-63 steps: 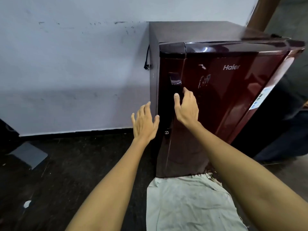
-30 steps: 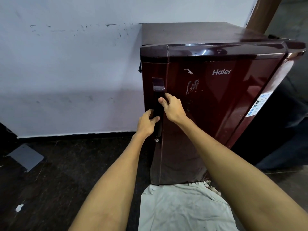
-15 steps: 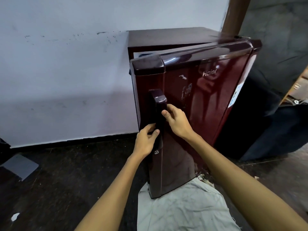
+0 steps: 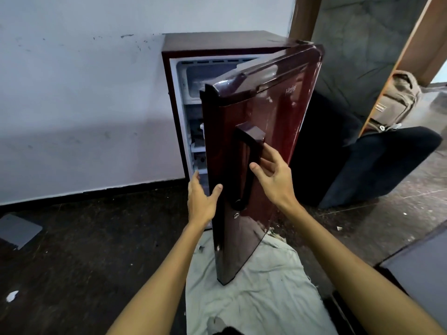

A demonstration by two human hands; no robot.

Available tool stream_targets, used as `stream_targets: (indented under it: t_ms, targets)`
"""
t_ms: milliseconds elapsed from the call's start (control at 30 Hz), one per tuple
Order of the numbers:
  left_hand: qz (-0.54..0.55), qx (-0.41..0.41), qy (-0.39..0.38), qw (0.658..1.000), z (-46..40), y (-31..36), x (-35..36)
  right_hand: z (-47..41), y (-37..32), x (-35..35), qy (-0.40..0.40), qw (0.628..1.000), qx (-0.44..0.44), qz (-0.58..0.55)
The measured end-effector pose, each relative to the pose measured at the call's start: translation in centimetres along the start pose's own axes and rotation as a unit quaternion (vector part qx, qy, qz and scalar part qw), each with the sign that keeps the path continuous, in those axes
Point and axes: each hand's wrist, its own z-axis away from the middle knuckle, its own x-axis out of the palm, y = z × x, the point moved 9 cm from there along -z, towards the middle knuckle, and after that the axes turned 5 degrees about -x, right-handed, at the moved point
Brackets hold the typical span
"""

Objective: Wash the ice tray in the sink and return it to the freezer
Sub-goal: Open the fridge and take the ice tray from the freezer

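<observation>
The maroon fridge stands against the white wall with its door swung partly toward me. My left hand holds the door's free edge, thumb on the front face and fingers behind it. My right hand hovers with relaxed fingers beside the dark door handle, fingertips just touching it. The freezer compartment shows at the top of the open interior, with white shelves below. No ice tray is in sight; the door hides most of the inside.
A crumpled white cloth lies on the dark floor under the door. A dark cushion and a tan bag sit to the right. A grey surface juts in at the lower right.
The fridge door has swung from shut to partly open. My left hand has moved from the handle to the door's edge, and my right hand has loosened off the handle.
</observation>
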Motion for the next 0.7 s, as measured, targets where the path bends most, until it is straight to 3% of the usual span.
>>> stream_targets:
  t_ms: [367, 700]
  targets:
    - [-0.009, -0.016, -0.080, 0.997, 5.9, 1.9, 6.4, 4.1, -0.9, -10.3, 0.094, 0.994, 0.032, 0.042]
    - [0.003, -0.016, -0.054, 0.998, 10.0, 4.1, 11.9, 6.6, 0.2, -18.0, 0.136, 0.988, 0.030, 0.069]
